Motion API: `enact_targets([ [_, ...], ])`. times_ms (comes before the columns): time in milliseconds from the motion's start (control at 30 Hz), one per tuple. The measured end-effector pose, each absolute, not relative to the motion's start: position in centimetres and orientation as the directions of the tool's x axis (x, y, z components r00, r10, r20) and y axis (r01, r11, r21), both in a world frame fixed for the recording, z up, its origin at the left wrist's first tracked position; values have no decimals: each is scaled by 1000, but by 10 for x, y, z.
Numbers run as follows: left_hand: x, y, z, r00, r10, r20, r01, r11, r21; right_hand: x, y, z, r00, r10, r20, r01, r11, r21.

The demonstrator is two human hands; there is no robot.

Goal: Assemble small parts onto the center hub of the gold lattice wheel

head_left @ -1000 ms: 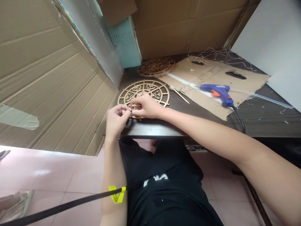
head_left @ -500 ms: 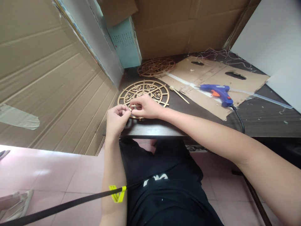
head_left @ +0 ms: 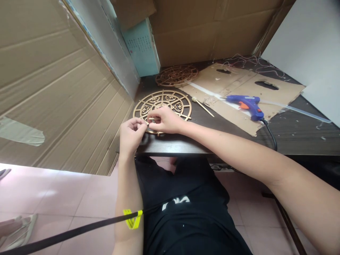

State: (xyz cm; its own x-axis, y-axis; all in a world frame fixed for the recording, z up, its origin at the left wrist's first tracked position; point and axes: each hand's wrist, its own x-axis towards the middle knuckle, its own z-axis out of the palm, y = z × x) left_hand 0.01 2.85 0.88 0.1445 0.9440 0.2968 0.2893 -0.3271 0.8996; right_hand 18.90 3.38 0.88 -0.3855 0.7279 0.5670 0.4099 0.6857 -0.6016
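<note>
A round gold openwork panel with scroll patterns lies on the dark table near its front edge. At the panel's front left rim, my left hand is closed in a pinch, its fingertips almost meeting those of my right hand. My right hand rests over the front of the panel, thumb and fingers also pinched. A short pale piece shows between the right fingers, but it is too small to name. What the left fingertips hold is mostly hidden.
Behind lies a second, darker round panel. To the right, a blue glue gun rests on a cardboard sheet, near a thin wooden stick. Cardboard walls stand left and behind, with a light blue box.
Both hands stay at the panel's front left rim, with only a very slight shift of the fingers. The panels and the glue gun keep their places.
</note>
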Motion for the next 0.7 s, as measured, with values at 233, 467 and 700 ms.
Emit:
enact_targets([
  [233, 1, 27, 10, 125, 946, 298, 278, -322, 905, 189, 33, 10, -380, 734, 563, 420, 679, -602],
  [467, 0, 28, 9, 125, 945, 303, 266, -326, 907, 189, 33, 10, -382, 738, 556, 423, 675, -605],
  [700, 1, 28, 10, 129, 944, 304, 261, -328, 908, 189, 32, 11, -378, 728, 572, 409, 685, -603],
])
